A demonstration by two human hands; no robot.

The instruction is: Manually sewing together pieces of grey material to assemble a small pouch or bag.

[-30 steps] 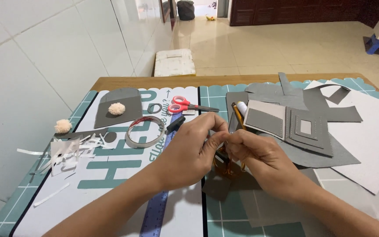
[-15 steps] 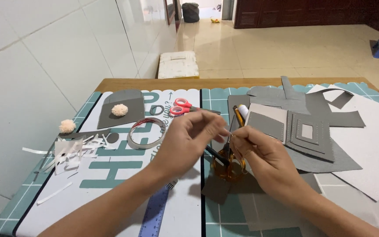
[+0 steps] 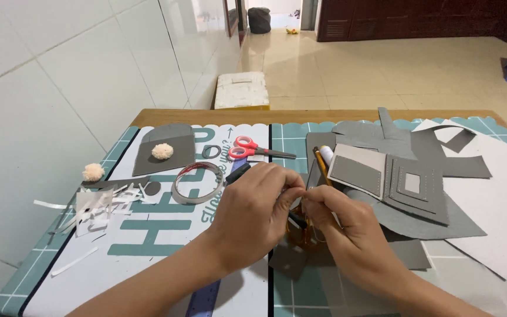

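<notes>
both hands meet over the middle of the desk (image 3: 165,116), above the green grid cutting mat (image 3: 300,282). left hand (image 3: 259,208) curled, thumb and forefinger pinched together at the meeting point. right hand (image 3: 344,220) likewise pinched, fingertips touching the left's. between them something small and thin; too hidden by the fingers to tell what. just under the hands an amber, see-through tool or dispenser (image 3: 300,226) with a dark part, mostly covered.

step in hand, as a judgement: fine fingertip work on a small piece, perhaps peeling or separating it. the next move would call for a steady pinch and a slow pull, wrists kept low.

around: red-handled scissors (image 3: 250,148) lie beyond the left hand. a ring of tape (image 3: 198,182) sits near the left knuckles. grey card cut-outs (image 3: 406,182) are piled right of the hands, overlapping white sheets (image 3: 500,205). two cream pom-poms (image 3: 162,151) lie far left, one on a grey card, with white paper slivers (image 3: 98,205) scattered nearby. a yellow pencil (image 3: 320,165) lies just beyond the right hand.
</notes>
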